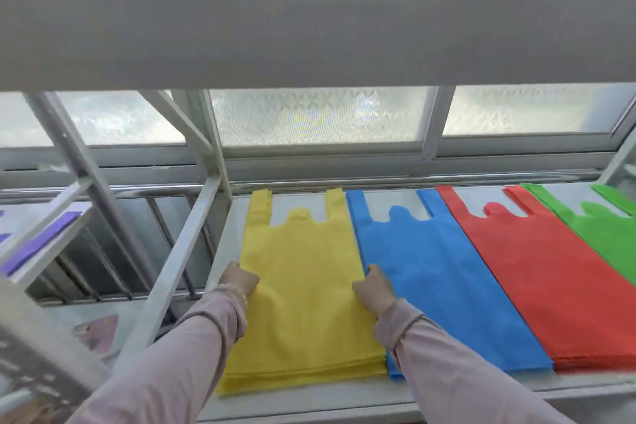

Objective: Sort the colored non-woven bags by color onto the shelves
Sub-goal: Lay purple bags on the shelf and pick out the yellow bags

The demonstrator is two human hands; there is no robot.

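The yellow bags (306, 306), blue bags (447, 286), red bags (540, 286) and green bags (612, 237) are lying flat in piles, side by side on the shelf (344, 401).

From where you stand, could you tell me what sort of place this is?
Likely a storeroom or workshop: white metal shelving, against frosted window panes, holds a yellow non-woven bag stack, a blue stack, a red stack and a green stack.
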